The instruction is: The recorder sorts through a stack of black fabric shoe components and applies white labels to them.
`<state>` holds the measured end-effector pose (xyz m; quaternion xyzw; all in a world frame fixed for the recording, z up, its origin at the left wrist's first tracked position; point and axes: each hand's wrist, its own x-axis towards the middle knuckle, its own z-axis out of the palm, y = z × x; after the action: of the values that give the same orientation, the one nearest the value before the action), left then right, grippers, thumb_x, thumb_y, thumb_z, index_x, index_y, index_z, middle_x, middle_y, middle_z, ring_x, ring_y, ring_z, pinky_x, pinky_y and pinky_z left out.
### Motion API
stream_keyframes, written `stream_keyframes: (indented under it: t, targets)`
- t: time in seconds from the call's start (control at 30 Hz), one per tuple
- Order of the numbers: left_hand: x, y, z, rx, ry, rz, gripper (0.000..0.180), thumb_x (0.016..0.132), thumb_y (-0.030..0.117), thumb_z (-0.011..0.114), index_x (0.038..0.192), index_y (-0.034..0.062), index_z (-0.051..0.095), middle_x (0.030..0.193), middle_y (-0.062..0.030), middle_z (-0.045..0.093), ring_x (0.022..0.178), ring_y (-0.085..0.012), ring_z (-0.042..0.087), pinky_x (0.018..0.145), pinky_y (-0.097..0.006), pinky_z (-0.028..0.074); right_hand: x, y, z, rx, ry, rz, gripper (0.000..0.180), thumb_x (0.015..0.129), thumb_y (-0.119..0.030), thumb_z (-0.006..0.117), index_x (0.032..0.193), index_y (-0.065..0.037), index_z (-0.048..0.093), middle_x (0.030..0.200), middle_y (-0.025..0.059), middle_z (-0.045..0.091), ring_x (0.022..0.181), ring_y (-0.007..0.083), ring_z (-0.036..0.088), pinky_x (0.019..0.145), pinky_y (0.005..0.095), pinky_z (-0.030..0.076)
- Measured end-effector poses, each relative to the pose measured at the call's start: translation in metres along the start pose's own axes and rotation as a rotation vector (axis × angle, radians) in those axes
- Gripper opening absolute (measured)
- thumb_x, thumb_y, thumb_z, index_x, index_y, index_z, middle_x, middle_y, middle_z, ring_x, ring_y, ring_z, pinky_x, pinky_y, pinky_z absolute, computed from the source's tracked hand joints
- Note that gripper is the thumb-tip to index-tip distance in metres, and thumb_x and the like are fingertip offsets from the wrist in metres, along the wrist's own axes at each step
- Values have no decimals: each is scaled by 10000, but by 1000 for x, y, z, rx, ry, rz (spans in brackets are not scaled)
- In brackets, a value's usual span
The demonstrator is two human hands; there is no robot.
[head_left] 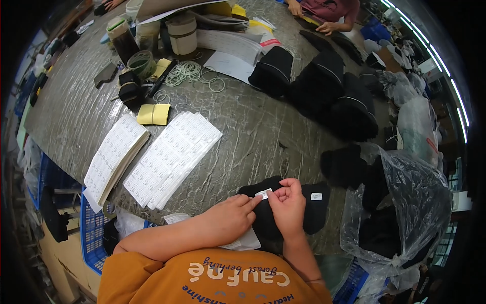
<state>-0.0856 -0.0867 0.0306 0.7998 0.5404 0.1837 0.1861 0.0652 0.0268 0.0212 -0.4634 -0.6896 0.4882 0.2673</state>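
Observation:
A small white sticker label [264, 194] lies over the upper part of a black, sole-shaped piece [267, 220] at the table's near edge. The thumb and fingers of my right hand [288, 206] pinch the label's right side. My left hand [234, 215] reaches in from the left, fingers close together, the index fingertip on the label's left side; its thumb is hidden. Just to the right lies a second black piece [314, 218] with its own white label [316, 196]. A white sheet [246, 240] shows partly beneath my left wrist.
Stacks of printed label sheets [174, 157] lie left, beside a banded yellow pad [153, 114]. Rubber bands [183, 73] and jars [140, 63] stand farther back. Banded black bundles [316, 83] fill the far right. A clear plastic bag [400, 202] holds black pieces. Another person's hands [328, 28] work opposite.

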Motion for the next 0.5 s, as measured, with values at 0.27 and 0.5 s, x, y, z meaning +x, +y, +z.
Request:
stream_keyframes:
  t: [0.27,0.5]
  targets:
    - [3,1,0,37,-8,-8,234,777,122,544,873,-73,631,1355,-242,501,960,-263,546,913,-318,451,4,5,-5,-452,78,-222,314,754,-5,712,1021,-8,548,818,124,586,635,258,573,620,346,490]
    - [20,0,1,58,32,-10,203,817,156,551,871,-25,626,1357,-218,509,930,-243,553,855,-352,436,7,24,-12,-220,80,-147,179,772,7,695,911,24,585,821,124,575,671,217,572,637,323,482]
